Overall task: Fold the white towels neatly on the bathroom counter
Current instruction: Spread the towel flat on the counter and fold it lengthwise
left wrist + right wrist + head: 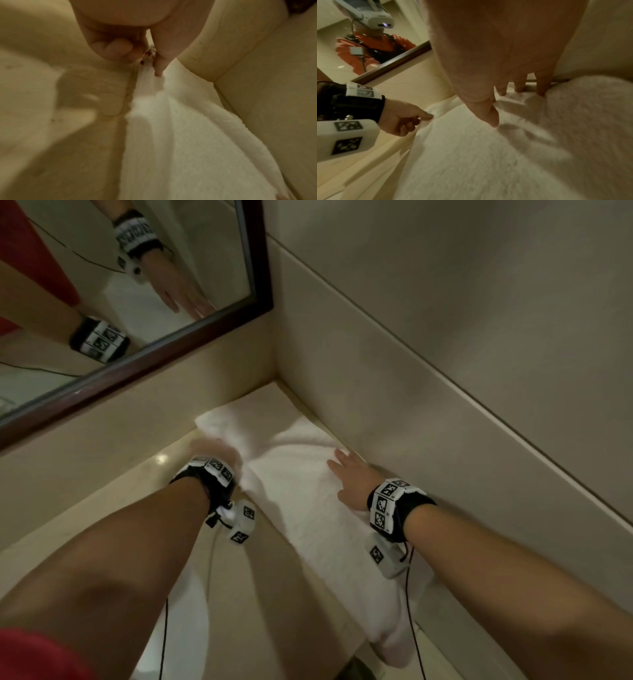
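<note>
Our towel (pixel 301 491) lies long on the surface (pixel 164 474), running from the far corner toward us. Our left grip (pixel 212 450) pinches its far-left edge; our right hand (pixel 349 477) rests flat mid-towel, fingers spread, nearer the wall (pixel 411 371).

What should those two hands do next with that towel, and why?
Probably the left hand should draw the edge it pinches across the white towel toward the wall, while the right hand rests flat on it. The towel lies long on the counter, one end hanging over the front.
</note>
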`<state>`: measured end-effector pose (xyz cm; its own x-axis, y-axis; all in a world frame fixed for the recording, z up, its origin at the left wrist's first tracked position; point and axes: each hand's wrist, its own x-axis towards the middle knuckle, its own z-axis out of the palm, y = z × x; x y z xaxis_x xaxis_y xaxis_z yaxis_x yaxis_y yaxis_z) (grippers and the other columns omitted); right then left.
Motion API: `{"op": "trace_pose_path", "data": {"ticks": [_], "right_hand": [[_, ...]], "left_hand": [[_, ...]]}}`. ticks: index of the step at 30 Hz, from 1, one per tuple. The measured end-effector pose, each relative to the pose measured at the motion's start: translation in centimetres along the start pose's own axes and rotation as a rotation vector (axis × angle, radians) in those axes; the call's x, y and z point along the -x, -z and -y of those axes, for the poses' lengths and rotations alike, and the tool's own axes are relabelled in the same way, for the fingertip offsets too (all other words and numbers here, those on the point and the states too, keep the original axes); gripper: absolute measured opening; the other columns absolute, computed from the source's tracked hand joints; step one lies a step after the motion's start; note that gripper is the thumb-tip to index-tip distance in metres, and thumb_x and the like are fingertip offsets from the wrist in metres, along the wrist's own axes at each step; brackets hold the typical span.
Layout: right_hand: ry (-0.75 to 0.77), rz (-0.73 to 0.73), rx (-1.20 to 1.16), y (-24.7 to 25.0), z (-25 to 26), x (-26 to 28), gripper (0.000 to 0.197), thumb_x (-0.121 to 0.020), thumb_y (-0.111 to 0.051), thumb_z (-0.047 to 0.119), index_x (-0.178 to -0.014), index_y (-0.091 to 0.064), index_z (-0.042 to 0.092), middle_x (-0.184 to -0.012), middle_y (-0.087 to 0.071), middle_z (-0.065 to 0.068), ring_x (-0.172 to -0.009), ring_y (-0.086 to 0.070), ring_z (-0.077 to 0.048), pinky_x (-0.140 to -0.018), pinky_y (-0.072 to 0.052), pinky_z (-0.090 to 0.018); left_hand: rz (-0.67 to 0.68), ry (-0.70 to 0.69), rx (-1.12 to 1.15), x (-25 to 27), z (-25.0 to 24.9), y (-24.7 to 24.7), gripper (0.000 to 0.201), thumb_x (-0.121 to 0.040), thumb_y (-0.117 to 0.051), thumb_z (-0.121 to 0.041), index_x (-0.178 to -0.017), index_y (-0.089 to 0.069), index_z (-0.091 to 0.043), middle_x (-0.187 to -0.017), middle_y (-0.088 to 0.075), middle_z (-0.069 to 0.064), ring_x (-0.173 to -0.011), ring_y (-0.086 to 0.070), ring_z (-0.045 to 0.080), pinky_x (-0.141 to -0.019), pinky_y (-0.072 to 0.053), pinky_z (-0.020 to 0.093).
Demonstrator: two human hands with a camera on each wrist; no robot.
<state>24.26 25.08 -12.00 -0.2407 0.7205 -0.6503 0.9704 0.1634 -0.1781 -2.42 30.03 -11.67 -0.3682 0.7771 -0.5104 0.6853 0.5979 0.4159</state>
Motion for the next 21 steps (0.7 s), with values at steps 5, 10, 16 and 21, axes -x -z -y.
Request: {"op": "trace_pose_path", "data": {"ticks": [5,10,16,21], "right_hand": [[0.012,-0.113,-0.12,1.1,0.3,0.2,0.062,-0.095,-0.043,0.022,-0.152,-0.02,0.023,-0.162,-0.002,-0.002,-0.148,-0.006,-0.026,-0.118,-0.021,-0.043],[0.019,-0.209,-0.18,1.9,0.9,-1.3,0.06,-0.091,-0.045,0.022,-0.148,-0.028,0.027,-0.159,-0.009,-0.006,-0.144,-0.013,-0.031,-0.115,-0.025,-0.044],[0.018,-0.196,-0.237,2.5,1.3,-2.5,0.06,-0.09,-0.047,0.023,-0.147,-0.028,0.029,-0.157,-0.012,-0.009,-0.144,-0.014,-0.033,-0.116,-0.025,-0.045],[0.036,-0.225,-0.26,3.1,1.6,-3.2,0.057,-0.091,-0.048,0.024,-0.146,-0.032,0.026,-0.146,-0.028,-0.009,-0.134,-0.029,-0.032,-0.11,-0.033,-0.043]], "left_hand": [[-0.055,-0.218,-0.153,-0.2,-0.8,-0.1,0.039,-0.094,-0.038,-0.031,-0.125,-0.053,-0.015,-0.12,-0.057,0.008,-0.11,-0.055,0.032,-0.089,-0.043,0.043],[-0.135,-0.162,0.026,-2.5,-4.9,0.0,0.026,-0.088,-0.062,-0.027,-0.106,-0.068,-0.009,-0.083,-0.064,0.004,-0.069,-0.055,0.02,-0.053,-0.036,0.021],[-0.107,-0.224,0.038,-3.4,-7.5,-1.1,0.031,-0.092,-0.057,-0.015,-0.122,-0.055,-0.009,-0.091,-0.051,-0.007,-0.111,-0.057,0.023,-0.074,-0.044,0.014],[-0.105,-0.305,-0.121,-5.9,-8.6,-1.8,0.042,-0.089,-0.058,-0.015,-0.131,-0.054,-0.01,-0.133,-0.054,0.015,-0.12,-0.054,0.034,-0.098,-0.044,0.037]]}}
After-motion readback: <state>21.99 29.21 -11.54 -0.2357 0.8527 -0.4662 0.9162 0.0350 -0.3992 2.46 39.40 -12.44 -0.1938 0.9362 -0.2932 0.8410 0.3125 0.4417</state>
